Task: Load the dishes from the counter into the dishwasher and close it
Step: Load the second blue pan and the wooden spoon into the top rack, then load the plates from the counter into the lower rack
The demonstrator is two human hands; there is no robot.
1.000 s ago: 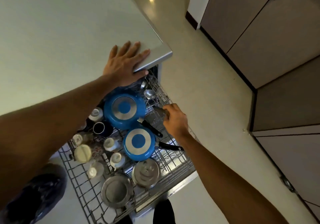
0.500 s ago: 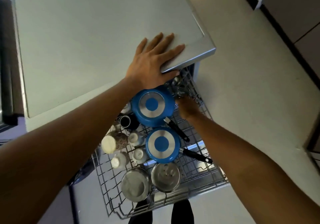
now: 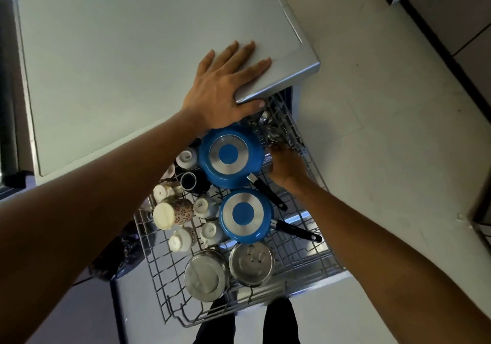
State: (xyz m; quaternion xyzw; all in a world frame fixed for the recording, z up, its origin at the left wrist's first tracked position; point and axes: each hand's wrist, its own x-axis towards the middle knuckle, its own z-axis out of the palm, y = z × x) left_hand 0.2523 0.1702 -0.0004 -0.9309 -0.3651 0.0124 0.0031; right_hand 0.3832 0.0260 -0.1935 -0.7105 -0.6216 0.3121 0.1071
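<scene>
The dishwasher's wire rack [image 3: 164, 285] is pulled out below the white counter [image 3: 132, 64]. Face down in it lie a large blue pan [image 3: 231, 155] and a smaller blue pan [image 3: 244, 214], both with black handles. Two steel bowls [image 3: 204, 274] sit at the rack's near end and several cups [image 3: 172, 212] on its left. My left hand [image 3: 225, 88] rests flat on the counter corner, thumb under the edge. My right hand [image 3: 288, 169] reaches into the rack's far right by the steel cutlery [image 3: 273, 131]; its fingers are blurred.
Pale tiled floor [image 3: 372, 131] lies to the right of the rack. Grey cabinets [image 3: 451, 24] stand at the far right. A dark plastic bag [image 3: 119, 253] sits on the floor left of the rack. My dark trouser legs [image 3: 279, 322] show below the rack's front.
My right hand has moved from above the rack's right side deeper toward the cutlery under the counter corner. My left hand stays on the counter edge. The view has shifted left.
</scene>
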